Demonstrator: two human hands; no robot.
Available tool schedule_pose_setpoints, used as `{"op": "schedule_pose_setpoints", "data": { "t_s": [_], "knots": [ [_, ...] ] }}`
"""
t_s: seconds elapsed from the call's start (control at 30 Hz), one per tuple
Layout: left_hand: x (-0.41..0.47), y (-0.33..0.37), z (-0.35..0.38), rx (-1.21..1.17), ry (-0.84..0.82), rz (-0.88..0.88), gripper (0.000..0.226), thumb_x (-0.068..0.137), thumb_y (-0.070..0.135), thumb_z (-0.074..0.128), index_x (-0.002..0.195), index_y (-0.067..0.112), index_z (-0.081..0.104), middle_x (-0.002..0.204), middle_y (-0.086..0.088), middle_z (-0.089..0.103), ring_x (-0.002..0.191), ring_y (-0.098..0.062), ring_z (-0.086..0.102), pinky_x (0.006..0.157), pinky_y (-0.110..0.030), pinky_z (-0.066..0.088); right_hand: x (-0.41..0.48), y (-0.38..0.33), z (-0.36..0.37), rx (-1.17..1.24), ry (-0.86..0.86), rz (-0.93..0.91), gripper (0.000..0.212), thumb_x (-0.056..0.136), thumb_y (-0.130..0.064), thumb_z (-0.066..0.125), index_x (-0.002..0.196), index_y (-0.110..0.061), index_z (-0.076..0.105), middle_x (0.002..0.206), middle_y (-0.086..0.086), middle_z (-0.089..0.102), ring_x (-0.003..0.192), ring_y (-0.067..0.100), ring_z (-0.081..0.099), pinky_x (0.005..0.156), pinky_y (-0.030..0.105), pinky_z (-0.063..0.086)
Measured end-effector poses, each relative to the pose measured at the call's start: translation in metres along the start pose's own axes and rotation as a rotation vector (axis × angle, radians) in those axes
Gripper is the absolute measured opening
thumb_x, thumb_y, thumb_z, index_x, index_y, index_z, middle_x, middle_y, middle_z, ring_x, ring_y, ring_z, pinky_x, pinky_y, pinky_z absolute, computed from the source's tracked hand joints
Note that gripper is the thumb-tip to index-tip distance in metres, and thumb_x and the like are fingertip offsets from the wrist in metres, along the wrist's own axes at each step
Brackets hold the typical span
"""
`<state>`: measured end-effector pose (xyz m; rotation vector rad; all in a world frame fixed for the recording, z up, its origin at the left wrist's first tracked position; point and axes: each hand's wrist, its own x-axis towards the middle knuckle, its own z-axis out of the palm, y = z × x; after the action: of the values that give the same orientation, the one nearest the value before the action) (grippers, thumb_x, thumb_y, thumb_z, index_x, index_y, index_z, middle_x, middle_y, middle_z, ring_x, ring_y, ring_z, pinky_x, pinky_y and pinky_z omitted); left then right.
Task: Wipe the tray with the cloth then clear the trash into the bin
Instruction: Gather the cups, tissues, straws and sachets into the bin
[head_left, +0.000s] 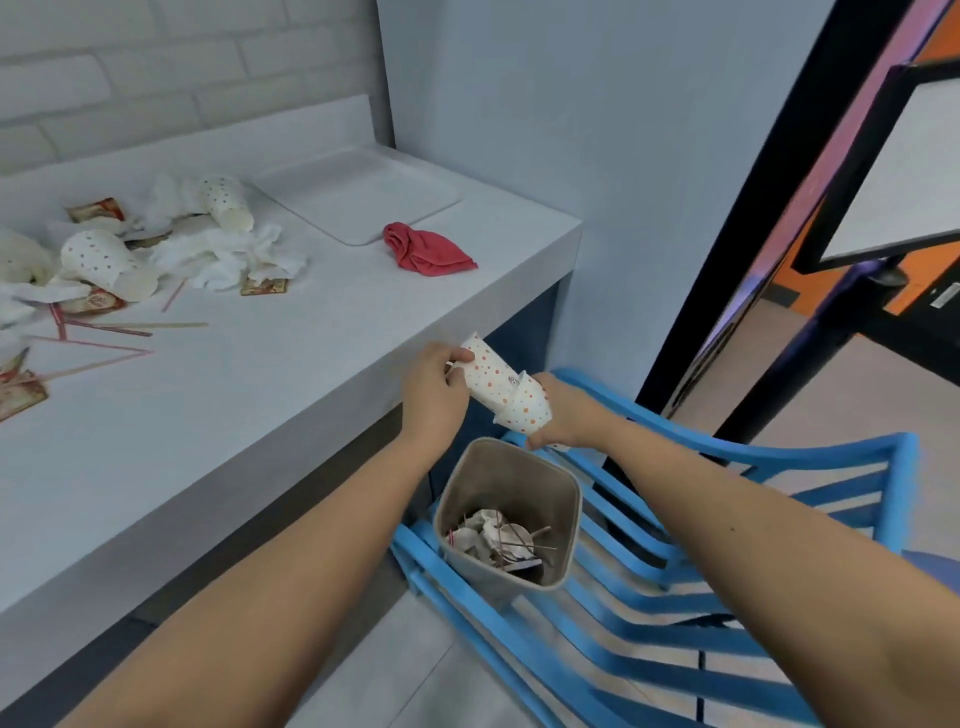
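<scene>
Cups (498, 387), dotted paper, two, touching, centre frame: left hand (434, 387) curled round upper one, right hand (566, 415) round lower; best brought over bin (524, 483) mouth before letting go.

**A pale corner beside an open doorway**

On my feed, a white-painted brick wall (156, 62) runs behind a long, pale grey counter (218, 441) with a low upstand along its back. The counter ends against a plain blue-grey wall (571, 130). To the right of that I see a black door frame (763, 218) and a black-edged door (914, 166) with a white panel. Beyond them I make out orange paint (826, 239) and a tan floor (831, 405). A blue slatted chair (831, 454) stands by the counter's end on grey floor tiles (405, 675). The light looks soft and even.
</scene>
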<state>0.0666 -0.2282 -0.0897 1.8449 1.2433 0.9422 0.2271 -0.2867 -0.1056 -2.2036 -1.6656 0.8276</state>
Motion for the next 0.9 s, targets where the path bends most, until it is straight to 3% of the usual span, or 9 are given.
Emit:
{"op": "schedule_pose_setpoints", "data": {
  "t_s": [0.07,0.17,0.33,0.5,0.7,0.8,0.9],
  "knots": [
    [-0.005,-0.003,0.012,0.029,-0.05,0.006,0.023,0.093,0.0,0.043,0.104,0.007,0.062,0.116,-0.01,0.058,0.104,-0.021,0.056,0.065,-0.007,0.037,0.001,0.006,0.006,0.029,0.011,-0.02,0.079,0.069,-0.017,0.08,0.133,-0.01,0.036,0.124,0.009,0.053,0.114,0.026,0.052,0.083,0.028,0.04],
    [-0.011,-0.005,0.024,0.06,-0.098,0.022,0.025,0.094,0.001,0.043,0.111,0.007,0.061,0.119,-0.01,0.059,0.107,-0.017,0.055,0.067,-0.005,0.039,0.004,0.011,0.015,0.087,0.0,-0.017,0.079,0.07,-0.019,0.08,0.134,-0.009,0.035,0.126,0.01,0.051,0.115,0.026,0.052,0.088,0.031,0.042],
    [-0.02,-0.009,0.039,0.162,-0.292,-0.021,0.036,0.102,0.013,0.03,0.135,0.01,0.043,0.126,-0.012,0.055,0.113,-0.019,0.053,0.08,-0.021,0.039,0.006,0.018,0.027,0.147,-0.034,-0.012,0.074,0.073,-0.02,0.077,0.133,-0.009,0.035,0.121,0.007,0.052,0.108,0.023,0.052,0.085,0.031,0.043],
    [-0.029,-0.023,0.053,0.344,-0.53,-0.04,0.035,0.1,0.026,0.038,0.131,0.012,0.045,0.115,-0.01,0.06,0.104,-0.023,0.055,0.082,-0.03,0.041,0.009,0.021,0.04,0.178,-0.092,-0.078,0.066,0.073,-0.015,0.075,0.128,-0.009,0.038,0.107,-0.003,0.045,0.096,0.016,0.05,0.075,0.024,0.039],
    [-0.034,-0.04,0.051,0.52,-0.615,-0.034,0.022,0.094,0.016,0.051,0.115,0.011,0.052,0.113,-0.015,0.059,0.109,-0.034,0.05,0.085,-0.04,0.044,0.015,0.036,0.043,0.371,-0.277,0.007,0.063,0.077,-0.009,0.065,0.134,-0.014,0.041,0.117,0.002,0.056,0.109,0.021,0.055,0.095,0.037,0.049],
    [-0.038,-0.05,0.051,0.638,-0.695,0.03,0.021,0.092,0.009,0.051,0.113,0.01,0.056,0.118,-0.014,0.057,0.116,-0.034,0.046,0.092,-0.039,0.04,0.019,0.034,0.036,0.731,-0.272,0.187,0.042,0.087,-0.007,0.045,0.127,-0.015,0.054,0.112,-0.004,0.059,0.107,0.017,0.055,0.084,0.035,0.051],
    [-0.042,-0.059,0.054,0.634,-0.756,0.093,0.026,0.091,0.001,0.048,0.114,0.007,0.058,0.119,-0.012,0.054,0.116,-0.028,0.045,0.091,-0.028,0.037,0.018,0.027,0.037,0.565,-0.303,0.223,0.028,0.094,-0.019,0.042,0.117,-0.015,0.059,0.107,0.001,0.058,0.094,0.018,0.055,0.066,0.03,0.052]
  ]
}}
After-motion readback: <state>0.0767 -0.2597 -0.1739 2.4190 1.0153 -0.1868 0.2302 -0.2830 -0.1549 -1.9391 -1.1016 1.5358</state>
